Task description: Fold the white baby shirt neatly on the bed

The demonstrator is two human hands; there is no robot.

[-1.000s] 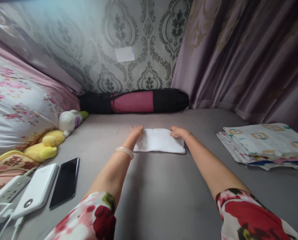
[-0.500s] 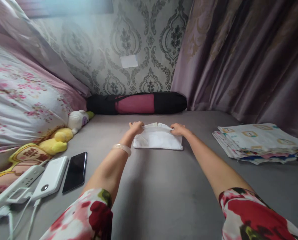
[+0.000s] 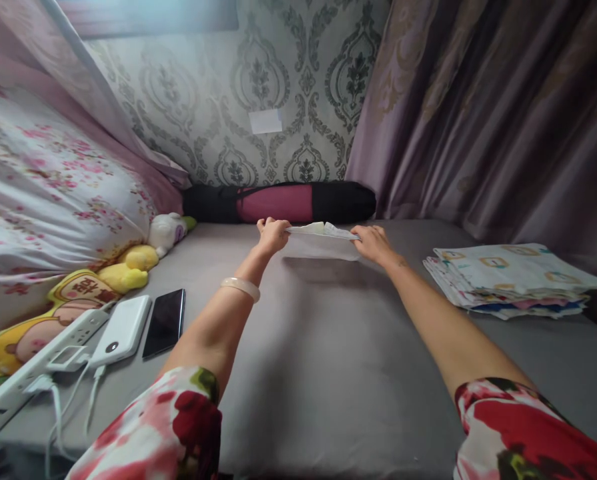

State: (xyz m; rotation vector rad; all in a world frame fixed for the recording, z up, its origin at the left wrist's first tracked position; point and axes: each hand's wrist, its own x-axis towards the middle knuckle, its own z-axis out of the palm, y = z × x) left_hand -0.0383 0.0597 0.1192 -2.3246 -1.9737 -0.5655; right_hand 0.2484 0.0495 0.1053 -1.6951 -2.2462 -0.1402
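A folded white cloth (image 3: 321,248) is stretched between my hands, its upper edge raised above the grey bed sheet (image 3: 338,360). My left hand (image 3: 273,235) pinches the cloth's left corner, a pale bangle (image 3: 241,289) on that wrist. At the right corner, my right hand (image 3: 372,243) grips the same edge with its fingers curled over. The cloth hangs as a thin, pale flap with a shadow beneath it. A small gap shows midway along its top edge. My thumbs are mostly hidden.
A stack of folded printed cloths (image 3: 508,277) lies to the right. On the left are a black phone (image 3: 164,323), a white power bank (image 3: 122,330), a power strip (image 3: 43,360) with cables, and plush toys (image 3: 123,273). A black-and-pink rolled bag (image 3: 278,203) lies against the wall.
Both hands have lifted the white cloth off the sheet and moved it slightly away from me. Its broad front face now shows as a narrower strip. The view has shifted a little.
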